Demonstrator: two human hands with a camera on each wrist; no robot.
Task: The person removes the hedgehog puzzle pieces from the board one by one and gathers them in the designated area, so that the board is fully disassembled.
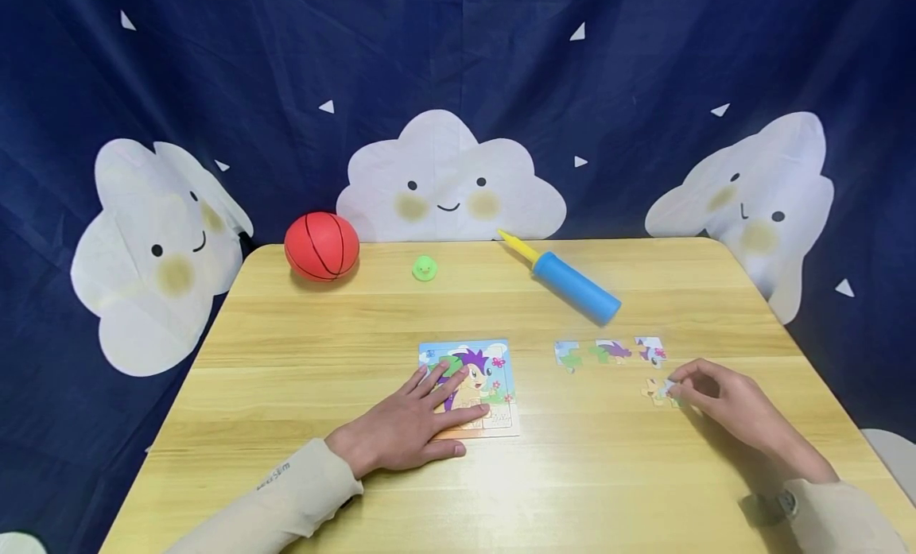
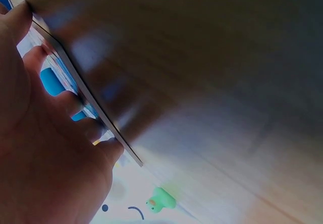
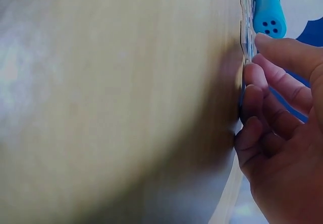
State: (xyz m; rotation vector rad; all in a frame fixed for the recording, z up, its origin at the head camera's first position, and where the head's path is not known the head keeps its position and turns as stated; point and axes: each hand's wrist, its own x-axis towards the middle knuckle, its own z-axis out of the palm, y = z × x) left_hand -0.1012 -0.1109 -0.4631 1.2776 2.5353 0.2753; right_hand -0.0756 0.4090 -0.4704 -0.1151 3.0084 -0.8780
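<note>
My left hand (image 1: 411,427) rests on a jigsaw puzzle board (image 1: 510,427) with spread fingers, over a picture of a purple-haired cartoon animal. The left wrist view catches the thin edge of the board (image 2: 96,105) under those fingers. To the right, my right hand (image 1: 733,407) pinches a small puzzle piece (image 1: 670,389) between thumb and fingers, low over the table. Beside it lies a pale puzzle piece (image 1: 652,391), partly overlapped. Behind them a row holds a green-blue piece (image 1: 567,354), a purple piece (image 1: 612,350) and a piece with an eye (image 1: 650,352).
A red ball (image 1: 322,246) sits at the table's back left corner, with a small green rubber duck (image 1: 425,269) to its right. A blue hand pump (image 1: 578,288) with a yellow nozzle lies behind the pieces. A dark blue cloud-patterned curtain (image 1: 286,77) hangs behind the wooden table (image 1: 343,323).
</note>
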